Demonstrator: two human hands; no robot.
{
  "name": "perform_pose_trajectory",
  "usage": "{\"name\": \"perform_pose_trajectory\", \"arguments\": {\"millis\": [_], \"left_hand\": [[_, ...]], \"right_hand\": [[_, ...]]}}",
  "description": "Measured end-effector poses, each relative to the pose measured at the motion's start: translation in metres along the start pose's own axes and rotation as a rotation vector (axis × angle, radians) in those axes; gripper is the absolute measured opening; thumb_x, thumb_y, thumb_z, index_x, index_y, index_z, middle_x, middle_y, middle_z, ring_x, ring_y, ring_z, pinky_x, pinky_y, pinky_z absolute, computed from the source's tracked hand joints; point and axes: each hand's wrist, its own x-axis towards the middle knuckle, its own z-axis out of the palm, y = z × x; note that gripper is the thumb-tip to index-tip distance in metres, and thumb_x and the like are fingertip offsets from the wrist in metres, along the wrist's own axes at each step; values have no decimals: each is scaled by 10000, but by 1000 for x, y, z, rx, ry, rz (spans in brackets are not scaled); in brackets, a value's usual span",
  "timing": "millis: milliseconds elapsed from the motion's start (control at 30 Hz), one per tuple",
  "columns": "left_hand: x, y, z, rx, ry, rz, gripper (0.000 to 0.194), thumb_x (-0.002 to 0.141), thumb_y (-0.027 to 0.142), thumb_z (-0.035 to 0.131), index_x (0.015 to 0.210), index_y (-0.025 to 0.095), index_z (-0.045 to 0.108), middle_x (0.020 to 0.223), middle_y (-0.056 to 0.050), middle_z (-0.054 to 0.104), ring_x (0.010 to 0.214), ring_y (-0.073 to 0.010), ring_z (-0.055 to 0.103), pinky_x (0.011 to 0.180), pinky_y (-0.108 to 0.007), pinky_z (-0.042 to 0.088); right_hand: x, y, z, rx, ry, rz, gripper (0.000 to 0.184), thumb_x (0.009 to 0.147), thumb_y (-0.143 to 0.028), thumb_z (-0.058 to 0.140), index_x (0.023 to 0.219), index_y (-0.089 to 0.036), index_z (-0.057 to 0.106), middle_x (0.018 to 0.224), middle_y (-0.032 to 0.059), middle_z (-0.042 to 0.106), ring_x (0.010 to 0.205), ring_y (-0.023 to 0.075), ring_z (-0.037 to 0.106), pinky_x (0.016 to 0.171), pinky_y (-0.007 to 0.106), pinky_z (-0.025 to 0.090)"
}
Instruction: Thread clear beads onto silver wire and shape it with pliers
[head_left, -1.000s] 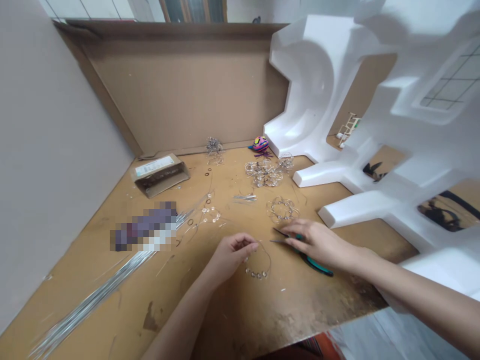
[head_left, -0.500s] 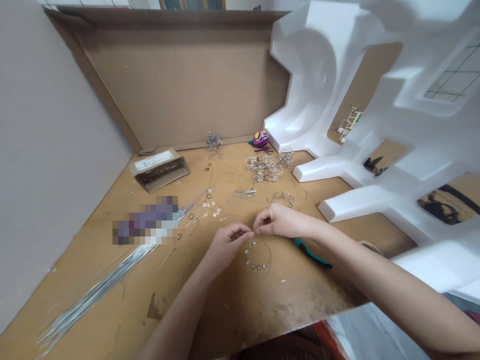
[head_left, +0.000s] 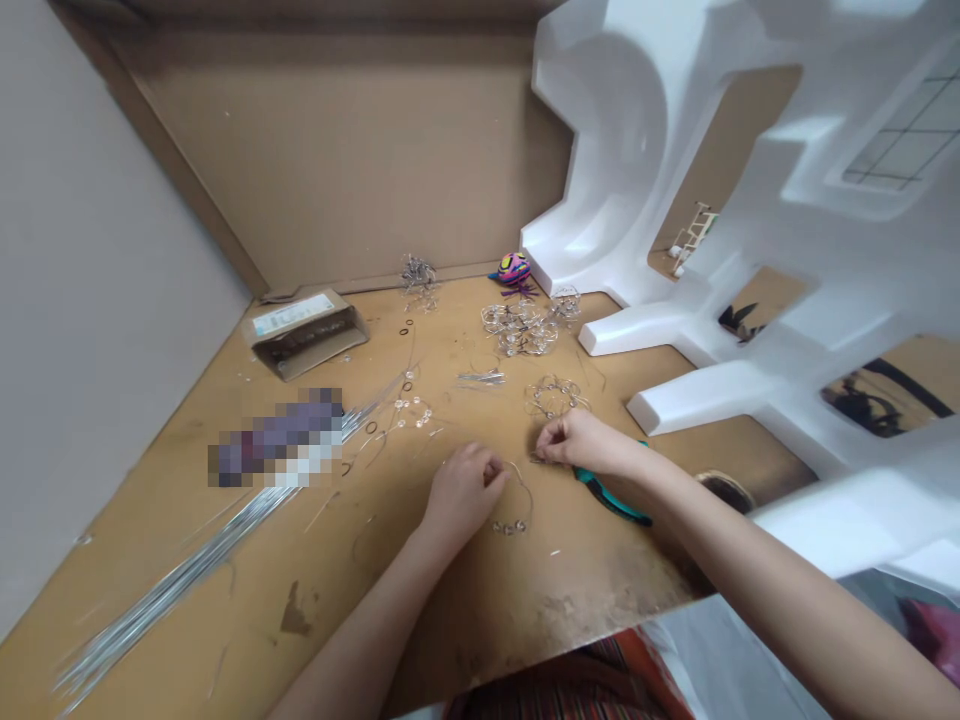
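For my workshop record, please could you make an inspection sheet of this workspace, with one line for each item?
Surface: wooden board, scuffed and stained, with wire scraps.
Job's things: left hand pinches a curved wire carrying clear beads; right hand pinches something too small to identify, beside teal-handled pliers.
Clutter: silver wire rods, cardboard box, beaded wire clusters, blurred object, colourful toy.
Grippers: none; two bare hands.
Cables: nothing seen.
Surroundings: white foam packaging, cardboard wall.
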Motion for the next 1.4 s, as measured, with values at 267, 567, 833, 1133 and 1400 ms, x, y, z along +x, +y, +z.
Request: {"name": "perform_pose_trajectory", "arguments": {"millis": [267,567,833,1133,1400], "left_hand": [[0,-4,3,-348,-39,6,195,768,307,492,654,177,583,640,2,520,607,-129,466,564,-232,358],[1,-7,-5,-600,-128,-139,269,746,393,509,671,152,602,560,25,499,529,-102,430,502,-208,331],[0,-7,-8,-604,-140,-170,283,738,413,504,660,155,589,550,24,489,513,-103,414,489,-210,316],[1,-5,-10,-625,-143,-185,252,737,378,517,645,155,587,530,35,481,492,-97,407,480,-208,306],[-1,-6,-10,-629,-156,-168,228,752,350,514,683,155,610,515,48,447,487,-90,391,475,-203,296]], "right_hand": [[-2,-9,3,-110,35,-40,152,655,-198,522,669,-146,664,578,-8,598,537,96,494,505,190,346],[-14,-23,-5,-166,-6,-112,152,678,-198,504,702,-167,651,653,-7,623,606,114,524,552,203,351],[-18,-30,-3,-182,9,-164,143,707,-204,491,700,-164,628,643,-10,611,602,115,522,558,212,353],[-16,-31,5,-330,39,-190,127,707,-188,504,702,-183,631,662,0,632,602,117,531,571,218,341],[-12,-32,5,-300,-54,-236,111,687,-183,498,689,-193,609,621,-24,594,560,101,493,530,204,323]]}}
